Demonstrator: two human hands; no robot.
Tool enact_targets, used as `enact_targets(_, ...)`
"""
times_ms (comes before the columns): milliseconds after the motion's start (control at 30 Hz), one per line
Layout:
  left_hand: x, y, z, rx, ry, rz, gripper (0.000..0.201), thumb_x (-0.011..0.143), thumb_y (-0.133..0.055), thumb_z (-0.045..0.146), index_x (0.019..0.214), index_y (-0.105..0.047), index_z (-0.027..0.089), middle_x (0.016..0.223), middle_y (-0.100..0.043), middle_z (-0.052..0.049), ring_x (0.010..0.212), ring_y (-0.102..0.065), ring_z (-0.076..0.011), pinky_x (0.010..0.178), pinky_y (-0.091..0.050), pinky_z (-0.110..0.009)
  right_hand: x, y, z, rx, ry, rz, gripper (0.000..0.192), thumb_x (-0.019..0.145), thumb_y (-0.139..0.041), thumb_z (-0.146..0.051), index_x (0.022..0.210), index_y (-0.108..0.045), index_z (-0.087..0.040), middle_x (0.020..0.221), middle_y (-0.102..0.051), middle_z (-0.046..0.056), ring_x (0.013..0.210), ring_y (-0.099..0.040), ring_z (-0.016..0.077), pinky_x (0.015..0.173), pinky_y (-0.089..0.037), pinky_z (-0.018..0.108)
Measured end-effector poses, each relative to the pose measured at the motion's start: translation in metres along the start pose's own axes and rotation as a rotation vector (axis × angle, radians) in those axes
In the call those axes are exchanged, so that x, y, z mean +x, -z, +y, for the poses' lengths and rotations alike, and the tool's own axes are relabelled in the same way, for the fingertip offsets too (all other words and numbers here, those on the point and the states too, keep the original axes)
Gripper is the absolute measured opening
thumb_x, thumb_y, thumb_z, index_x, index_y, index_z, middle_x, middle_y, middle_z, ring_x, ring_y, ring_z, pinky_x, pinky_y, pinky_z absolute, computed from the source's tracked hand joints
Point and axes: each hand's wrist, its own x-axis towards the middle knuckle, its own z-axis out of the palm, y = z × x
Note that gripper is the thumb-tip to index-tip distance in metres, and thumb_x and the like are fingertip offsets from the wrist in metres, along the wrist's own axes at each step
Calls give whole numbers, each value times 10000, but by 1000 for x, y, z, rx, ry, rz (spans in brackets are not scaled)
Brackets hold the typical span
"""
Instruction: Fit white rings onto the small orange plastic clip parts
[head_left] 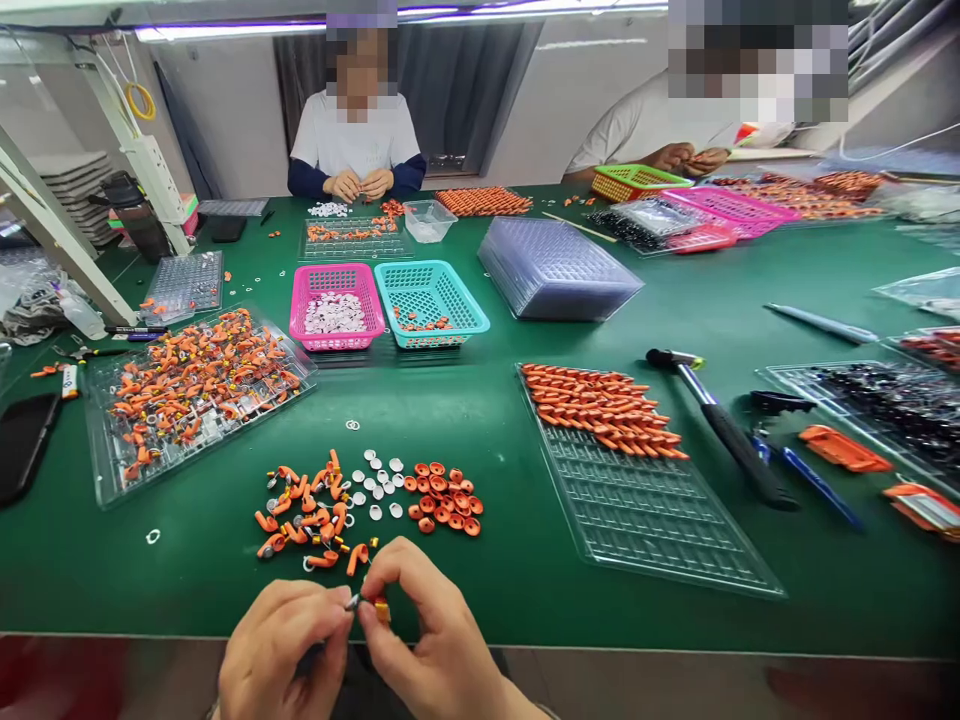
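Above the table's front edge, my left hand [289, 640] and my right hand [431, 640] meet fingertip to fingertip. Between the left fingertips sits a small grey-and-dark piece [353, 602]. A small gold-coloured piece [382, 610] shows at my right thumb and fingers; how the two join is hidden. Just beyond lies a loose heap of orange earbud-stem shells [307, 500] with gold bits and wires. To its right are small white discs [382, 482], then orange cup-shaped caps [445, 495].
A clear tray [652, 520] holds rows of orange parts on the right, beside a hammer [720, 430]. Another heaped tray [202, 390] stands left. Pink [337, 340] and turquoise [435, 338] baskets and stacked clear trays [559, 270] are farther back. Two people work opposite.
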Motion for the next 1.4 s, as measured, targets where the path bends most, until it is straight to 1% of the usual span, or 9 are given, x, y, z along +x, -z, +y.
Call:
enact_targets(133, 4, 4, 3, -114, 103, -23, 422, 829, -627, 5, 1115, -605, 315, 949, -748, 10, 850, -689, -182, 762, -575, -280, -1, 0, -1, 11, 36, 11, 150, 805, -518, -76, 775, -524, -223, 712, -549, -4, 647, -543, 155, 572, -443, 251)
enact_targets(267, 16, 10, 4, -371, 451, -161, 71, 930, -612, 277, 909, -676, 254, 812, -696, -12, 776, -661, -181, 721, -554, -262, -3, 5, -2, 39, 94, -1, 187, 789, -520, -50, 828, -557, -229, 738, -547, 4, 682, -552, 169, 582, -447, 263)
enact_targets(400, 26, 13, 2, -491, 595, -259, 279, 829, -716, 474, 770, -686, 202, 766, -619, -26, 727, -582, -171, 670, -502, -254, -4, 10, -5, 57, 118, -55, 236, 781, -526, -29, 884, -571, -236, 780, -540, 15, 702, -555, 176, 587, -464, 266)
enact_targets(667, 29, 19, 7, -536, 544, -377, 219, 842, -724, 419, 761, -679, 221, 819, -582, -23, 777, -567, -172, 708, -477, -261, -5, 18, -5, 106, 137, -218, 243, 798, -556, -35, 912, -583, -247, 809, -526, 17, 702, -552, 168, 583, -484, 255)
enact_targets(867, 29, 23, 8, -375, 435, -389, 236, 864, -683, 434, 752, -671, 227, 868, -594, -55, 800, -591, -203, 721, -527, -291, -5, 20, -7, 96, 125, -238, 220, 794, -566, -43, 876, -582, -246, 795, -520, 15, 677, -543, 166, 541, -475, 254)
enact_targets(967, 23, 20, 12, -235, 356, -344, 272, 919, -590, 431, 737, -656, 240, 874, -599, -67, 810, -589, -216, 730, -540, -306, -5, 21, -7, 92, 125, -245, 241, 787, -557, -29, 882, -578, -249, 797, -525, 15, 677, -548, 166, 538, -478, 255)
enact_targets(1133, 11, 11, 15, -9, 132, -160, 325, 1003, -399, 302, 774, -626, 261, 907, -556, -55, 784, -571, -193, 695, -525, -299, -6, 22, -8, 81, 132, -228, 255, 781, -555, -16, 883, -563, -249, 796, -506, 9, 680, -549, 163, 534, -470, 247)
enact_targets(1300, 10, 14, 7, 184, -211, -116, 160, 868, -561, 121, 854, -616, 271, 873, -581, -23, 753, -563, -180, 681, -516, -302, -7, 19, -11, 29, 172, -153, 263, 792, -557, -7, 891, -551, -250, 781, -507, 7, 664, -543, 162, 540, -470, 253)
enact_targets(1400, 9, 21, 3, 181, -160, -133, 250, 814, -546, 36, 900, -588, 266, 876, -594, -17, 770, -563, -182, 710, -502, -313, -10, 24, -7, 1, 178, -59, 253, 801, -546, -15, 900, -550, -248, 788, -518, 15, 697, -565, 180, 582, -490, 279)
